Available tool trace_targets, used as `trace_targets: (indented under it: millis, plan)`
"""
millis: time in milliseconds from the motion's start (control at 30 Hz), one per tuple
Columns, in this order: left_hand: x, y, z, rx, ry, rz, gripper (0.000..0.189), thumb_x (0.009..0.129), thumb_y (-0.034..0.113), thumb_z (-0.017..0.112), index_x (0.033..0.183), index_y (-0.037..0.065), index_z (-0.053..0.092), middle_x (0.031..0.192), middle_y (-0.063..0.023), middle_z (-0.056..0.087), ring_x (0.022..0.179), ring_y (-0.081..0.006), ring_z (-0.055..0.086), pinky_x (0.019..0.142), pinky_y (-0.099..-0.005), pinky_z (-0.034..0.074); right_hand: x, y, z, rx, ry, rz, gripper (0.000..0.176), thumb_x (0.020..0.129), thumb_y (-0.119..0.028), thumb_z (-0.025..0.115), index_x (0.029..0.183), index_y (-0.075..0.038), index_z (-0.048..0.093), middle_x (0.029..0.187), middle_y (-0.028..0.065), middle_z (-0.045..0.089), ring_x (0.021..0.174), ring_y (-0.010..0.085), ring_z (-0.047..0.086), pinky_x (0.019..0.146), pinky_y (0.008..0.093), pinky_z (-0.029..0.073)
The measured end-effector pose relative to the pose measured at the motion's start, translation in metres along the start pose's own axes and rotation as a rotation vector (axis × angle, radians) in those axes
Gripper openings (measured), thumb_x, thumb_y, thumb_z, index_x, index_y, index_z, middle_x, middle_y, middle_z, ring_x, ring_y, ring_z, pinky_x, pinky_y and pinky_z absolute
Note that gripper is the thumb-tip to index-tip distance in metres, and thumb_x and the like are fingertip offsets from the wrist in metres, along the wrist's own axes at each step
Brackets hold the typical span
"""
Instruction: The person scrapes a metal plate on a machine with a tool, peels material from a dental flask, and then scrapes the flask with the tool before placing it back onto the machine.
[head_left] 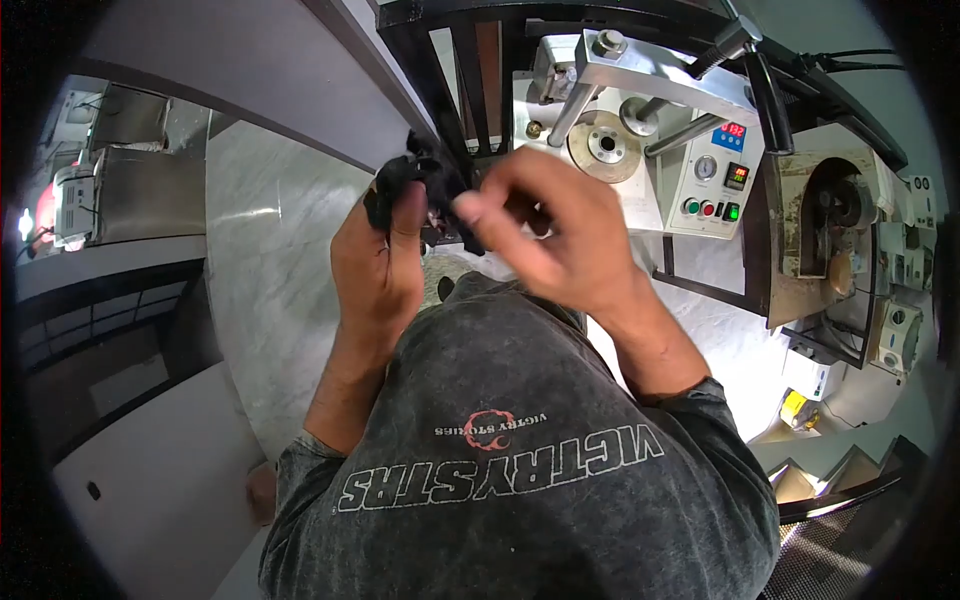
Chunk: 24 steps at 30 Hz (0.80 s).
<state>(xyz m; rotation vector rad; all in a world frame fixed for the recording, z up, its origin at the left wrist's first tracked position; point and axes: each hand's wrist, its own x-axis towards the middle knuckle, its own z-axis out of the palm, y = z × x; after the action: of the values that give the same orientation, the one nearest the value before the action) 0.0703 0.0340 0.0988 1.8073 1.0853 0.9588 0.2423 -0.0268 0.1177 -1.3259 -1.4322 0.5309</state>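
1. Left hand (378, 262) grasps a crumpled black item (397, 184) before the torso.
2. Right hand (570, 235) works beside it (blurred; pinch or not, I cannot tell).
3. Seemingly two-handed handling; next calls for steady left support.
4. Beyond: a benchtop press (682, 172).

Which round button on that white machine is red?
The red button straight below the round gauge, just right of the round green button. Its colour sets it apart from that green neighbour.
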Motion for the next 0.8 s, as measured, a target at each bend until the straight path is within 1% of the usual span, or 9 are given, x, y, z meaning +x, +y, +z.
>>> trace_targets:
  millis: [33,100,167,233,300,400,533,600,800]
  plan:
    - [0.000,0.000,0.000,0.000,-0.006,0.000,0.028,0.103,0.026,0.055,0.105,0.000,0.068,0.086,-0.0044,0.068,0.079,-0.0138,0.062,0.071,-0.0269,0.047,0.003,-0.003,-0.001,-0.061,-0.157,0.005,0.027,0.088,-0.029,0.069,0.084,-0.005,0.058,0.074,0.0091,0.062,0.067,0.0319,0.065,0.061,0.0378,0.052]
    - [0.001,0.001,0.002,0.085,-0.004,0.183,0.027,0.103,0.025,0.055,0.103,0.001,0.067,0.084,-0.0071,0.067,0.078,-0.0165,0.064,0.068,-0.0296,0.048,0.010,0.000,0.001,-0.128,-0.220,-0.042,0.027,0.088,-0.030,0.066,0.083,-0.005,0.058,0.075,0.0110,0.064,0.068,0.0338,0.065,0.060,0.0409,0.051]
    - [0.002,0.008,0.001,0.064,-0.012,0.146,0.026,0.102,0.024,0.056,0.101,0.002,0.067,0.084,-0.0079,0.067,0.077,-0.0195,0.064,0.067,-0.0313,0.049,0.018,0.004,-0.001,-0.172,-0.347,-0.092,0.029,0.089,-0.032,0.060,0.083,-0.003,0.060,0.077,0.0159,0.067,0.072,0.0373,0.066,0.062,0.0487,0.051]
    - [0.001,0.007,0.000,0.050,-0.012,0.100,0.024,0.102,0.023,0.056,0.098,0.002,0.067,0.085,-0.0088,0.067,0.075,-0.0226,0.065,0.066,-0.0331,0.049,0.022,0.003,-0.003,-0.239,-0.376,-0.110,0.028,0.088,-0.031,0.060,0.084,-0.003,0.061,0.076,0.0162,0.067,0.071,0.0371,0.066,0.062,0.0480,0.051]
    - [0.000,-0.003,0.003,0.301,0.006,0.216,0.020,0.100,0.020,0.058,0.095,0.003,0.066,0.081,-0.0104,0.064,0.073,-0.0284,0.064,0.064,-0.0370,0.048,0.022,0.002,-0.003,-0.308,-0.403,-0.123,0.027,0.088,-0.030,0.060,0.085,-0.002,0.062,0.075,0.0165,0.067,0.071,0.0370,0.066,0.062,0.0473,0.052]
    - [0.001,-0.002,0.003,0.323,0.040,0.279,0.016,0.098,0.018,0.060,0.095,0.004,0.065,0.080,-0.0111,0.063,0.072,-0.0324,0.062,0.063,-0.0389,0.048,0.017,0.003,0.005,-0.444,-0.408,-0.136,0.026,0.086,-0.028,0.060,0.085,-0.002,0.064,0.074,0.0164,0.067,0.069,0.0365,0.067,0.061,0.0463,0.053]
    - [0.001,0.001,0.005,0.363,0.070,0.210,0.025,0.101,0.026,0.056,0.095,0.002,0.062,0.083,-0.0131,0.065,0.076,-0.0300,0.063,0.066,-0.0374,0.047,0.008,0.013,0.021,-0.369,-0.204,-0.150,0.022,0.084,-0.025,0.062,0.083,-0.004,0.065,0.072,0.0138,0.067,0.066,0.0335,0.066,0.058,0.0432,0.052]
    - [0.003,0.001,0.007,0.336,0.072,0.232,0.014,0.095,0.018,0.064,0.097,0.004,0.064,0.082,-0.0112,0.063,0.073,-0.0314,0.062,0.064,-0.0392,0.048,0.005,0.014,0.024,-0.348,-0.160,-0.118,0.017,0.083,-0.022,0.064,0.083,-0.005,0.067,0.072,0.0119,0.067,0.065,0.0317,0.066,0.056,0.0414,0.051]
    - [0.001,-0.009,0.012,0.399,0.059,0.266,0.016,0.093,0.017,0.066,0.100,0.003,0.063,0.086,-0.0112,0.064,0.076,-0.0318,0.064,0.065,-0.0389,0.049,-0.002,0.022,0.030,-0.379,0.004,-0.116,0.012,0.079,-0.018,0.067,0.080,-0.006,0.067,0.069,0.0111,0.064,0.059,0.0306,0.064,0.051,0.0393,0.049]
